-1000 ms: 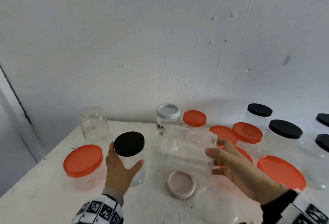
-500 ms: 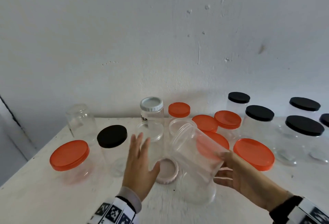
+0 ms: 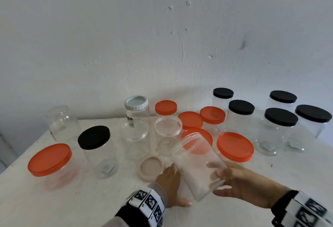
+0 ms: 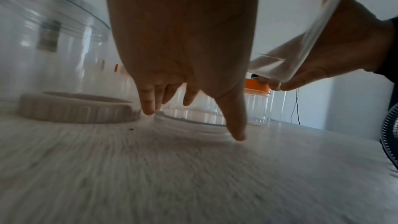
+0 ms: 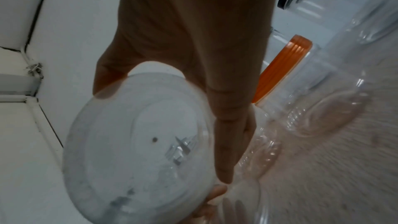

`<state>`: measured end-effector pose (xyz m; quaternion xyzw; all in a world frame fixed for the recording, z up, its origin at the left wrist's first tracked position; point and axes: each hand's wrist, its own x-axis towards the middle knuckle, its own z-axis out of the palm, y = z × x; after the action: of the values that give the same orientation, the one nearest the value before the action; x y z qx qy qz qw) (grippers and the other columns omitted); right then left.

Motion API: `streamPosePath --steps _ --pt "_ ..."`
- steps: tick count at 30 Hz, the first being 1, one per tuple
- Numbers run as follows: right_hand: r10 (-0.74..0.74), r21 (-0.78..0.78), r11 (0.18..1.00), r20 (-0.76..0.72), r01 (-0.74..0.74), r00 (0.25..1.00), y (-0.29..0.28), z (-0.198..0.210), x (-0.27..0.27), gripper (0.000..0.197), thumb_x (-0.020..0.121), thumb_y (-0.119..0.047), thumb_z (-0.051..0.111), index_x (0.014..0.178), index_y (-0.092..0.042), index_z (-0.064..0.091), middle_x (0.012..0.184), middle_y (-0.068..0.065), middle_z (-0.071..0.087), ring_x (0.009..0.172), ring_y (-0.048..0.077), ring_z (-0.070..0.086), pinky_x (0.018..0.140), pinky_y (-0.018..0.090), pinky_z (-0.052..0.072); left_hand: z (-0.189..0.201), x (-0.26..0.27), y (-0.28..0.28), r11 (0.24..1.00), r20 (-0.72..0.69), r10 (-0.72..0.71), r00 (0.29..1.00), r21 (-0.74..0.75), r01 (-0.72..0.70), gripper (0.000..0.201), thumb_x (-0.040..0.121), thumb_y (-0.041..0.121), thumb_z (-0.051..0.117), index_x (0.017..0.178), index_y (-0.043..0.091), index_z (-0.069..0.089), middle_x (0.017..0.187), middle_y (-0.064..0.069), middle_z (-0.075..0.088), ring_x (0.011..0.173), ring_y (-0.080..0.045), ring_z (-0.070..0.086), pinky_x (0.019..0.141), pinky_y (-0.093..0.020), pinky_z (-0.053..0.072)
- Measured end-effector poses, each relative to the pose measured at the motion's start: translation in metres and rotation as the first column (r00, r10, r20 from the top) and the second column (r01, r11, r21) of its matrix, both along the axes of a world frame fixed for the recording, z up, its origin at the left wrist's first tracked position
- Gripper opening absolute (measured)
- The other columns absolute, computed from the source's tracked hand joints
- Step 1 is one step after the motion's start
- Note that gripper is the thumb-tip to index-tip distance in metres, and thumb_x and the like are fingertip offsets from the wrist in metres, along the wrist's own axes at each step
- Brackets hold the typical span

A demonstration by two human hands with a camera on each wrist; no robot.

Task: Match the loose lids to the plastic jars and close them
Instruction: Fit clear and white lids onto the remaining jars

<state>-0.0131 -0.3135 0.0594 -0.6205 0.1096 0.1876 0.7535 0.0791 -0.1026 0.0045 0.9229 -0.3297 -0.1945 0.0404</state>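
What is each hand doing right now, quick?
Left hand: open, fingers reaching down around a clear lid lying on the table, holding nothing yet.
Right hand: closed around the tilted, lidless clear jar.

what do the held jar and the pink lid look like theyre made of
Held jar: clear, glossy, apparently thin plastic; orange lids show through its wall, and its neck has moulded threads.
Pink lid: opaque matte plastic, probably; the left wrist view shows a ribbed moulded edge.

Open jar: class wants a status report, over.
Right hand grips the open jar, tilted, off the table. Left hand open, reaching down beside the pink lid. Clear lid under the left fingers.
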Motion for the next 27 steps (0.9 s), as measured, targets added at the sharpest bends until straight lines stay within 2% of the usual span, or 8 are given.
streamPosePath --steps 6,10,12,15,17,21,25,27 --pt "0.12 -0.157 0.982 0.083 -0.106 0.989 -0.004 -0.001 0.003 0.088 0.049 -0.033 0.079 0.128 -0.011 0.047 0.109 0.009 0.056 0.105 0.022 0.062 0.086 0.025 0.049 0.001 -0.002 0.008 0.991 -0.057 0.111 0.992 -0.062 -0.115 0.1 0.077 0.055 0.066 0.148 0.012 0.011 0.148 -0.006 0.024 0.135 -0.025 0.026 0.113 -0.039 0.026" --pt "0.207 -0.246 0.953 0.102 -0.177 0.973 -0.012 -0.001 0.004 0.089 0.05 -0.032 0.078 0.13 -0.013 0.044 0.126 0.012 0.055 0.114 0.019 0.06 0.097 0.03 0.048 0.003 -0.002 0.026 0.946 -0.228 0.221 0.948 -0.185 -0.265 0.11 0.072 0.063 0.066 0.151 0.018 0.006 0.154 -0.002 0.019 0.14 -0.018 0.023 0.115 -0.032 0.024" --pt "0.241 -0.266 0.941 0.098 -0.208 0.965 -0.016 -0.001 0.004 0.091 0.051 -0.028 0.079 0.132 -0.014 0.042 0.13 0.012 0.053 0.118 0.019 0.058 0.105 0.038 0.044 0.009 0.0 0.039 0.894 -0.293 0.272 0.917 -0.275 -0.353 0.11 0.069 0.067 0.067 0.151 0.02 0.01 0.154 0.001 0.021 0.139 -0.016 0.027 0.112 -0.027 0.026" --pt "0.29 -0.312 0.916 0.08 -0.252 0.954 -0.018 -0.002 0.007 0.091 0.051 -0.024 0.08 0.132 -0.015 0.041 0.131 0.009 0.053 0.12 0.019 0.056 0.107 0.041 0.042 0.022 0.006 0.062 0.808 -0.364 0.3 0.882 -0.395 -0.438 0.108 0.064 0.07 0.069 0.148 0.022 0.021 0.152 0.003 0.028 0.135 -0.015 0.034 0.112 -0.031 0.031" --pt "0.323 -0.353 0.892 0.065 -0.281 0.944 -0.014 -0.004 0.012 0.089 0.052 -0.02 0.082 0.132 -0.019 0.042 0.132 0.006 0.052 0.121 0.018 0.055 0.105 0.038 0.044 0.031 0.01 0.075 0.735 -0.426 0.305 0.852 -0.464 -0.495 0.118 0.053 0.077 0.069 0.147 0.024 0.022 0.151 0.002 0.033 0.134 -0.015 0.037 0.11 -0.032 0.034" --pt "0.401 -0.499 0.796 0.01 -0.343 0.916 0.002 -0.009 0.025 0.085 0.052 -0.024 0.087 0.126 -0.027 0.044 0.129 -0.007 0.053 0.119 0.007 0.053 0.101 0.025 0.045 0.048 0.014 0.09 0.58 -0.475 0.338 0.813 -0.575 -0.577 0.147 0.022 0.091 0.062 0.147 0.023 0.024 0.144 -0.001 0.039 0.123 -0.011 0.043 0.096 -0.021 0.037" --pt "0.441 -0.608 0.706 -0.024 -0.363 0.897 0.021 -0.019 0.041 0.085 0.056 -0.024 0.09 0.123 -0.03 0.038 0.131 -0.014 0.047 0.123 0.003 0.045 0.104 0.023 0.041 0.055 0.013 0.089 0.487 -0.485 0.319 0.814 -0.653 -0.58 0.144 0.024 0.089 0.065 0.146 0.024 0.026 0.136 0.003 0.044 0.116 -0.006 0.044 0.091 -0.017 0.035" --pt "0.465 -0.632 0.677 -0.03 -0.377 0.885 0.027 -0.023 0.048 0.09 0.058 -0.025 0.091 0.127 -0.031 0.033 0.135 -0.017 0.043 0.127 0.002 0.04 0.103 0.019 0.037 0.056 0.009 0.086 0.463 -0.48 0.307 0.822 -0.679 -0.57 0.134 0.034 0.084 0.069 0.146 0.025 0.027 0.123 0.016 0.048 0.108 0.003 0.048 0.084 -0.009 0.037"
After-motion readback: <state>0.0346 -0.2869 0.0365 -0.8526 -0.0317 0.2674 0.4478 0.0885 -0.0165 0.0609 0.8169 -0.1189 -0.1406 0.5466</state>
